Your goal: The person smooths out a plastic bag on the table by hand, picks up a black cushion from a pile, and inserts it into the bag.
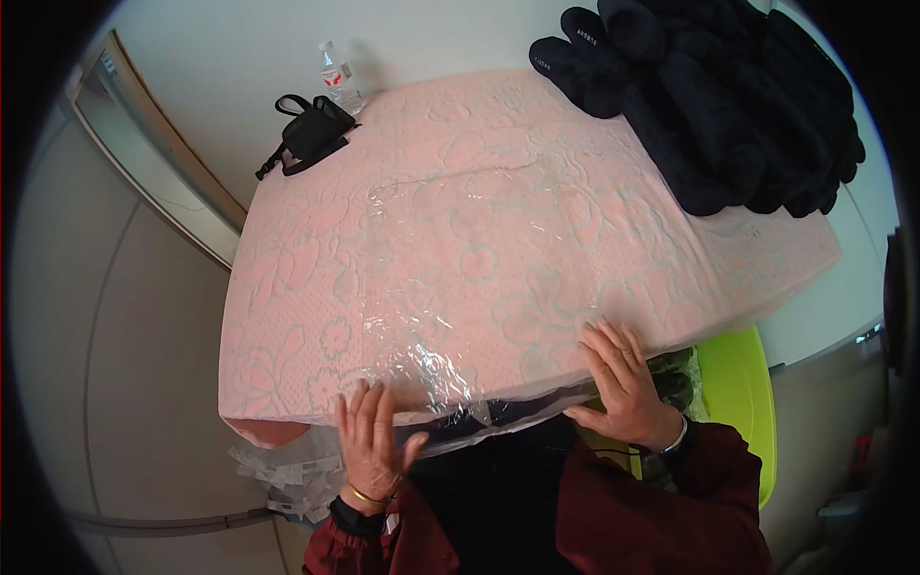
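A clear plastic bag [422,331] lies spread flat over a pink floral cloth, its glossy creases catching light near the front. My left hand [371,443] rests at the table's front edge by the bag's near left corner, fingers stretched out and thumb apart. At the bag's near right corner, my right hand [623,388] lies with its fingers extended over the cloth and its thumb pointing left. Neither hand is closed round anything that I can see. The bag's near edge hangs over the front of the table between my hands.
The pink cloth [287,287] covers the table. A pile of black fuzzy items [738,105] stands at the back right. A black pouch with straps [311,134] and a plastic bottle [337,77] are at the back left. A green bin [738,393] stands below, right.
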Available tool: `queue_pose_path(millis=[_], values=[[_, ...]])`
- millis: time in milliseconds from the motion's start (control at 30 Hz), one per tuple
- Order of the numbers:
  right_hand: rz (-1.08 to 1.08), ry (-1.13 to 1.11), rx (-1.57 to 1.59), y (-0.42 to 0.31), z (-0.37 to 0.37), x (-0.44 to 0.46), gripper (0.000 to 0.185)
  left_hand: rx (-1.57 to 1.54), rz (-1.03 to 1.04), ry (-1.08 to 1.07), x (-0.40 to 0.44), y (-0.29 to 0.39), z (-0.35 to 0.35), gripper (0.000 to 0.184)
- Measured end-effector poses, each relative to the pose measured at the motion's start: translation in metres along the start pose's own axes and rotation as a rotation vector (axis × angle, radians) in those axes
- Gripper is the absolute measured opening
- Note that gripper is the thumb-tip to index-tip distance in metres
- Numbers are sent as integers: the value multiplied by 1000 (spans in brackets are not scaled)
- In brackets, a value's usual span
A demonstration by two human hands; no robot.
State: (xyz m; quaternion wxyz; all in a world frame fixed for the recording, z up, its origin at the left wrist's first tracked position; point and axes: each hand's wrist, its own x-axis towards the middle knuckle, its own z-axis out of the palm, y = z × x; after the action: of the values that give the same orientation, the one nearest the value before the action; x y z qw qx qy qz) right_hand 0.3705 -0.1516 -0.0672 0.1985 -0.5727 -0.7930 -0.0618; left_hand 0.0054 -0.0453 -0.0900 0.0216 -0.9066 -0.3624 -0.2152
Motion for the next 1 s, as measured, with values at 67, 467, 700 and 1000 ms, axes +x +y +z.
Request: queue_pose_path(millis=[67,467,700,1000], values=[[-8,2,57,-16,5,32,97,-87,49,-10,35,25,-3,92],[-4,-178,83,0,22,65,103,-95,79,-181,88,27,20,108],[106,-245,19,40,6,48,101,28,-49,-235,72,-31,0,112],[161,-166,-47,9,0,6,92,94,-73,-176,22,-16,-10,105]])
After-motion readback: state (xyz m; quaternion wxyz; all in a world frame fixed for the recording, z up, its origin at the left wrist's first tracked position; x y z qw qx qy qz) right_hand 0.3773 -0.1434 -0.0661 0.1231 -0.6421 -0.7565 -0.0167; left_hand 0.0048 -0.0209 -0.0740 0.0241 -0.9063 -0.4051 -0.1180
